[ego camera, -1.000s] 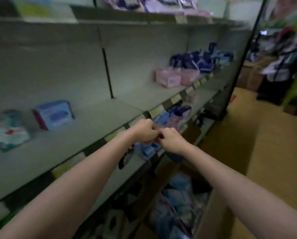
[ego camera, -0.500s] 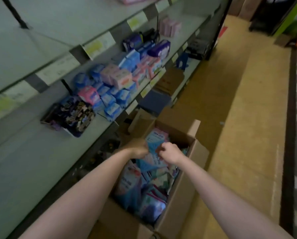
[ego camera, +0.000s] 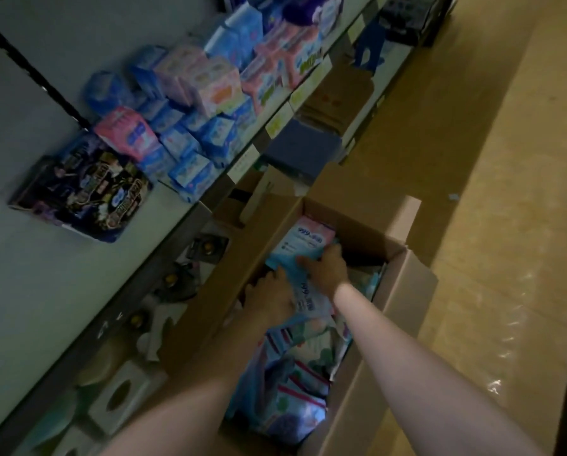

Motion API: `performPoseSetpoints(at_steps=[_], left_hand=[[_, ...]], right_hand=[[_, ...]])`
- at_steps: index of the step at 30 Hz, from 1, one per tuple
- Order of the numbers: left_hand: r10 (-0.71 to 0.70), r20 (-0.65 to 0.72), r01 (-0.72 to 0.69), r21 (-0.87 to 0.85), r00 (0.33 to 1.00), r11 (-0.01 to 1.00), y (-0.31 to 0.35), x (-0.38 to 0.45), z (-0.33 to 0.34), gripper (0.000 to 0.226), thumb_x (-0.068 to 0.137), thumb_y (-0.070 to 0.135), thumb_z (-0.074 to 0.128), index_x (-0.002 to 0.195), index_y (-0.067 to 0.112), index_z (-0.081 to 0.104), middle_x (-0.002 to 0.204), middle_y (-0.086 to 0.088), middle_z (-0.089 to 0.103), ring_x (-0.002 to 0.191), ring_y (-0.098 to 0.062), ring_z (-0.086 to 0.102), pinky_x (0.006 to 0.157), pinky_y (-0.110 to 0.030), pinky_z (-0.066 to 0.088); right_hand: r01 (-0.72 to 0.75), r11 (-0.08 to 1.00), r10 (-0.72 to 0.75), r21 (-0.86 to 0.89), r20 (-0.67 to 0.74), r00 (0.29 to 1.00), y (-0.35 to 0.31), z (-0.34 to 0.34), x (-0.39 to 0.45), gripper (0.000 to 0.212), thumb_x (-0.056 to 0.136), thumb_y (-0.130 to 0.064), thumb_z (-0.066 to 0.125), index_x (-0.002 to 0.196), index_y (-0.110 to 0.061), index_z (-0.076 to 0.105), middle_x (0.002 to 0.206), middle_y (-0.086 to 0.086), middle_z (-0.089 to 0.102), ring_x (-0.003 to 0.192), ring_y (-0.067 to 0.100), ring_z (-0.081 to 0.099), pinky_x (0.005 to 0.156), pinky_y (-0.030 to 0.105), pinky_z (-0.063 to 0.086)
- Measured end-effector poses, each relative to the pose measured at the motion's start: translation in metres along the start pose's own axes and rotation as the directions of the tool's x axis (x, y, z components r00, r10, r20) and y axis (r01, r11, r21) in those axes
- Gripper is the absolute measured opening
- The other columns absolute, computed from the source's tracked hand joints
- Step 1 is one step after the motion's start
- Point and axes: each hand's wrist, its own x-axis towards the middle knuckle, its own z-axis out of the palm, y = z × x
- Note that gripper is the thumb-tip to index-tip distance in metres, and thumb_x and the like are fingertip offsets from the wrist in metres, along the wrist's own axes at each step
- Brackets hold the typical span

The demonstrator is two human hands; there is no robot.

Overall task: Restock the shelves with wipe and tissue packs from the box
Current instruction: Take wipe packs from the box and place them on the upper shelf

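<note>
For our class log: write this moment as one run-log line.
phase: picking | left hand: on packs in box | right hand: holding pink and blue pack | shelf: not yet restocked

Fingertips of the left hand (ego camera: 269,299) and right hand (ego camera: 328,269) are hidden among the packs in the box (ego camera: 403,291), so each grip is uncertain. The box's near end is cut off by the bottom edge. Print on the upright pack (ego camera: 303,241) is too blurred to read. Items on the lowest shelf (ego camera: 117,376), possibly tissue boxes, sit in shadow.
</note>
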Motion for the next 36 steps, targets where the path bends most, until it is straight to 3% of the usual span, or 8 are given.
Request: performPoseSetpoints(at_steps=[6, 13, 20, 21, 24, 28, 31, 36], left_hand=[[-0.058, -0.045, 0.062, 0.091, 0.997, 0.994, 0.001, 0.007, 0.006, 0.082, 0.079, 0.048, 0.066, 0.139, 0.007, 0.027, 0.142, -0.011, 0.036, 0.131, -0.028, 0.038, 0.107, -0.042, 0.029], [-0.02, 0.094, 0.049, -0.317, 0.995, 0.947, 0.004, -0.024, 0.002, 0.081, 0.073, 0.04, 0.074, 0.139, 0.009, 0.039, 0.14, -0.009, 0.044, 0.127, -0.023, 0.046, 0.103, -0.034, 0.042], [-0.005, 0.115, 0.05, -0.395, 0.993, 0.917, -0.01, -0.077, -0.029, 0.048, 0.092, 0.027, 0.056, 0.134, 0.007, 0.047, 0.136, -0.011, 0.05, 0.123, -0.024, 0.05, 0.098, -0.03, 0.042], [-0.008, 0.122, 0.062, -0.45, 0.993, 0.891, -0.015, -0.086, -0.031, 0.046, 0.091, 0.027, 0.057, 0.132, 0.006, 0.049, 0.134, -0.012, 0.052, 0.121, -0.025, 0.052, 0.098, -0.032, 0.044], [0.001, 0.081, 0.053, -0.668, 0.997, 0.742, -0.03, -0.12, -0.036, 0.038, 0.092, 0.024, 0.057, 0.126, 0.006, 0.052, 0.127, -0.01, 0.057, 0.114, -0.024, 0.056, 0.096, -0.036, 0.046], [-0.017, -0.056, -0.04, -0.862, 0.998, 0.505, -0.047, -0.165, -0.047, 0.037, 0.095, 0.028, 0.052, 0.128, 0.014, 0.047, 0.124, -0.006, 0.057, 0.108, -0.024, 0.059, 0.094, -0.043, 0.05], [-0.093, -0.152, -0.11, -0.93, 0.984, 0.35, -0.048, -0.198, -0.061, 0.043, 0.1, 0.031, 0.042, 0.138, 0.012, 0.037, 0.118, -0.014, 0.061, 0.079, -0.016, 0.067, 0.068, -0.031, 0.056], [-0.231, -0.256, -0.214, -0.958, 0.939, 0.189, -0.048, -0.265, -0.083, 0.027, 0.099, 0.026, 0.042, 0.1, 0.008, 0.062, 0.103, -0.014, 0.063, 0.094, -0.029, 0.06, 0.087, -0.043, 0.049]], right_hand=[[-0.1, 0.993, 0.108, 0.063, -0.148, 0.983, -0.005, 0.019, 0.016, 0.058, 0.074, -0.016, 0.078, 0.121, 0.002, 0.049, 0.125, 0.015, 0.057, 0.114, 0.029, 0.057, 0.092, 0.037, 0.05], [-0.175, 0.983, 0.171, -0.048, -0.071, 0.983, -0.014, -0.007, -0.013, 0.035, 0.096, -0.014, 0.047, 0.128, -0.002, 0.052, 0.129, 0.014, 0.056, 0.119, 0.028, 0.054, 0.062, 0.017, 0.042], [-0.031, 0.947, 0.018, -0.319, -0.043, 0.999, -0.033, 0.001, -0.055, 0.046, 0.101, -0.02, 0.032, 0.143, -0.003, 0.028, 0.149, 0.013, 0.034, 0.137, 0.029, 0.035, 0.104, 0.027, 0.04], [0.075, 0.938, -0.082, -0.338, -0.008, 0.997, -0.031, 0.002, -0.062, 0.047, 0.1, -0.023, 0.034, 0.144, -0.004, 0.029, 0.148, 0.014, 0.034, 0.137, 0.029, 0.035, 0.107, 0.03, 0.037], [-0.063, 0.958, 0.08, 0.279, -0.048, 0.996, -0.053, -0.003, -0.082, 0.038, 0.095, -0.019, 0.043, 0.13, -0.004, 0.049, 0.129, 0.017, 0.055, 0.117, 0.034, 0.054, 0.094, 0.038, 0.049], [0.099, 0.945, -0.091, 0.31, -0.04, 0.995, -0.083, -0.012, -0.13, 0.012, 0.082, -0.018, 0.046, 0.085, -0.014, 0.056, 0.097, 0.01, 0.062, 0.089, 0.028, 0.059, 0.081, 0.039, 0.052], [0.202, 0.918, -0.196, 0.34, -0.051, 0.979, -0.107, -0.017, -0.185, 0.015, 0.06, -0.013, 0.046, 0.062, -0.019, 0.032, 0.074, 0.01, 0.035, 0.069, 0.023, 0.033, 0.063, 0.035, 0.025], [0.41, 0.817, -0.423, 0.404, -0.063, 0.904, -0.127, -0.017, -0.273, 0.03, 0.068, -0.003, 0.046, 0.052, -0.019, 0.027, 0.066, 0.006, 0.03, 0.066, 0.02, 0.026, 0.057, 0.034, 0.018]])
